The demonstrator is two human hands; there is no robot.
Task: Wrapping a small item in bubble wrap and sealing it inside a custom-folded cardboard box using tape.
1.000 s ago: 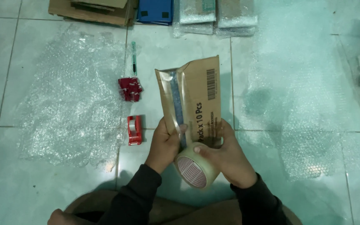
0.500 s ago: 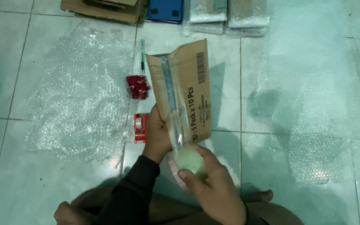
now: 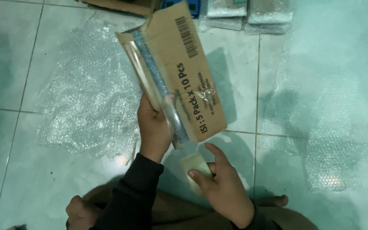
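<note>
Above the tiled floor, toward twelve o'clock, our left hand grasps the flat brown cardboard parcel; our right hand pinches a clear tape roll.

brown cardboard box, clear tape roll, teal floor tiles

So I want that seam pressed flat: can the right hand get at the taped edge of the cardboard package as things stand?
Probably yes. The right hand holds a tape roll just below the cardboard package, which the left hand grips; nothing lies between.
</note>
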